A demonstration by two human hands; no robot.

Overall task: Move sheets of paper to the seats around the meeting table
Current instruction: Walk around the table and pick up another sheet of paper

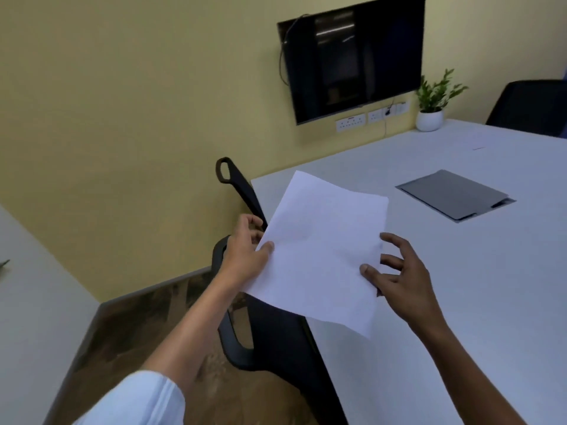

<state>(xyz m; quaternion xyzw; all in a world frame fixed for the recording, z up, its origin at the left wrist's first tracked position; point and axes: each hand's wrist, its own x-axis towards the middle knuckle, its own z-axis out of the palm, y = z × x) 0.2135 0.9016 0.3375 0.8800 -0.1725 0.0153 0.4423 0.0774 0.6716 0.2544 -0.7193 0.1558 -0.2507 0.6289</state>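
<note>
here, two hands, left hand (245,256) pinching one paper sheet (319,250), right hand (395,271) spread beside it, one table (475,271)

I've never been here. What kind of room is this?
Probably an office meeting room. There is a big white table with black chairs pushed up to it, a dark screen on the wall, and a person's hands holding paper over a seat.

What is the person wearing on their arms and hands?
The left arm has a white sleeve pushed up near the elbow, with soft folds in the cloth. The right arm shows no sleeve in view. Both the left hand and the right hand are bare: no gloves, rings or watch show.
</note>
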